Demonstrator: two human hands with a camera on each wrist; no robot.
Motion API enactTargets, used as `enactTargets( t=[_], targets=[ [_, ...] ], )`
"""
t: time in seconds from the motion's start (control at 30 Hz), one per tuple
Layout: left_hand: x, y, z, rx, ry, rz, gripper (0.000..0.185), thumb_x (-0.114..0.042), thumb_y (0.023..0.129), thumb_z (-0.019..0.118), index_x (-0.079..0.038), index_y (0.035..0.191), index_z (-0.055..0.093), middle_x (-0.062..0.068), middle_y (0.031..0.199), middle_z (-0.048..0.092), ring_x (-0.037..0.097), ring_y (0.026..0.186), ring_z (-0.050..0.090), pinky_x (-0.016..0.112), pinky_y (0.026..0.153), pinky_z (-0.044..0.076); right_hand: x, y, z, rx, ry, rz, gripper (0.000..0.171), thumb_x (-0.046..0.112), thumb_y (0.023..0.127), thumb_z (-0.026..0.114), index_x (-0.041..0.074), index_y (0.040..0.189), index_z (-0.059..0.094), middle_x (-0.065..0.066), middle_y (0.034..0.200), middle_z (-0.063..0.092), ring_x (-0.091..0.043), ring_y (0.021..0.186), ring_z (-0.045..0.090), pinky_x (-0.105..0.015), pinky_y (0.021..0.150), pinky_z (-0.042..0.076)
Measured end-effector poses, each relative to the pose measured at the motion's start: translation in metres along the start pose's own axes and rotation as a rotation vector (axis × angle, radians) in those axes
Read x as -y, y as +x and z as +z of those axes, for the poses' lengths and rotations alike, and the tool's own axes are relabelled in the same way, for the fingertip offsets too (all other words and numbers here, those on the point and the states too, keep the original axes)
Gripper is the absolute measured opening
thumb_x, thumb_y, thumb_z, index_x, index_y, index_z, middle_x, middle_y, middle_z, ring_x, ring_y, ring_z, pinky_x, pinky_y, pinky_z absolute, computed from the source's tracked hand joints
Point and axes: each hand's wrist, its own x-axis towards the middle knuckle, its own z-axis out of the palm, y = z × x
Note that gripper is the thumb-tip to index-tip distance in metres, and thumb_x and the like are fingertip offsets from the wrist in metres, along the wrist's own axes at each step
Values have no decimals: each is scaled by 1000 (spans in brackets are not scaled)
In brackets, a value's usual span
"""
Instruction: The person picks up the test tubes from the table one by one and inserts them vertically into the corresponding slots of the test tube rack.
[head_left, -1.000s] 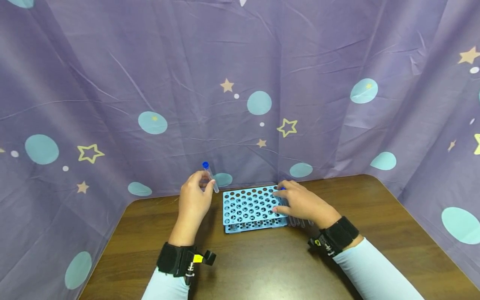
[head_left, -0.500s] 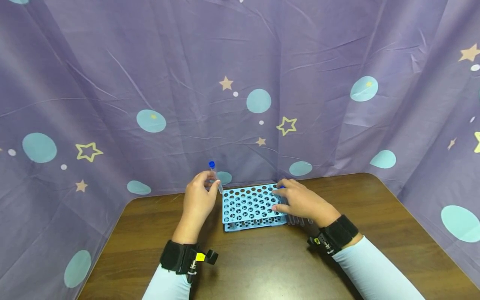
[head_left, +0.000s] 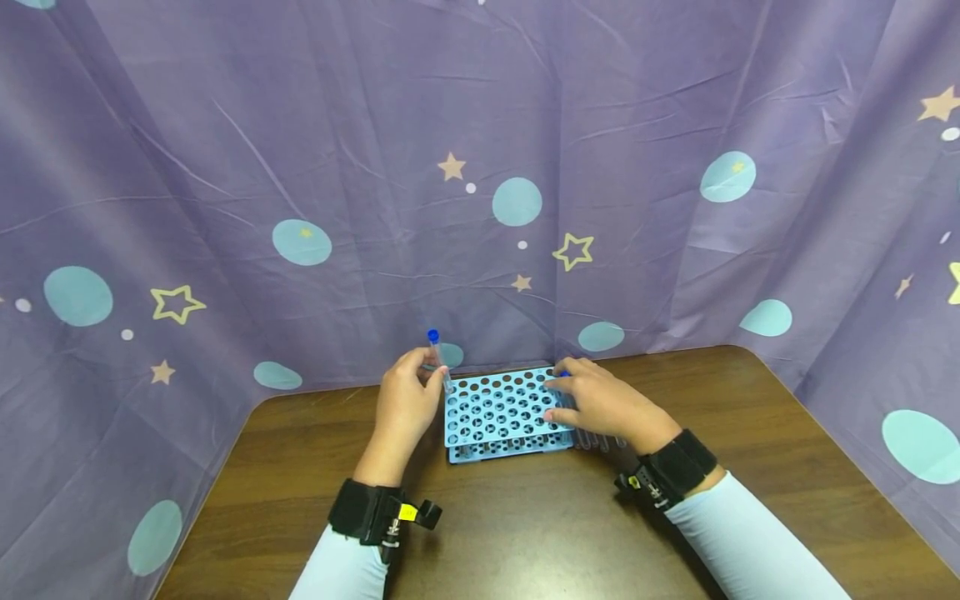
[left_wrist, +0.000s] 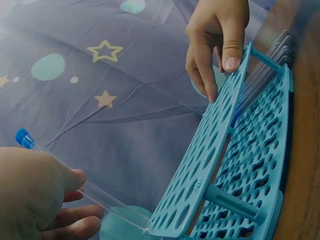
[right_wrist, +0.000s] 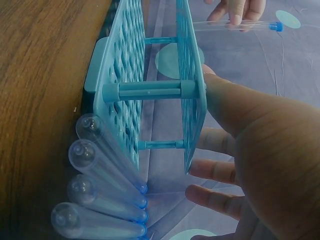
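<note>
Left hand (head_left: pixel 405 398) pinches the blue-capped tube (head_left: pixel 439 360), long axis tilted, tip at the rack (head_left: pixel 501 414)'s far-left corner hole; right hand (head_left: pixel 600 402), fingers extended, steadies the rack.

no legible text or labels anywhere

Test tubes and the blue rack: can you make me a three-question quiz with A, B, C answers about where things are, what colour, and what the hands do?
1. Where do the spare tubes lie?
A. On the table beside the rack
B. On the curtain
C. In the left hand

2. What colour is the held tube's cap?
A. Red
B. Blue
C. Yellow

3. What does the left hand do?
A. Lies flat
B. Makes an empty fist
C. Pinches a tube

Answers: 1 A, four lie against the rack on the table. 2 B, it shows blue. 3 C, fingers pinch it at the rack's corner.
</note>
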Motion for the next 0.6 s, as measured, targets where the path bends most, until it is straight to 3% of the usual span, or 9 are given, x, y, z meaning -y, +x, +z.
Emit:
enactTargets(
  t=[0.13,0.3,0.6],
  targets=[
    [2,1,4,-4,6,1,26,-16,106,81,-3,129,76,13,124,82,29,101,83,50,89,67,0,0,0,3,-3,2,65,51,101,85,7,147,76,-17,145,68,-36,130,66,-56,120,53],
    [3,0,8,20,82,-20,25,-21,107,81,-10,129,78,9,121,82,28,102,81,51,87,65,0,0,0,4,-3,1,65,51,101,85,7,147,76,-17,145,68,-37,131,67,-57,120,53],
    [11,3,15,66,146,-48,24,-25,106,82,-12,126,79,6,115,83,30,107,75,51,93,62,0,0,1,0,1,4,64,51,101,86,7,147,76,-17,145,68,-38,131,67,-57,120,53]
  ],
)
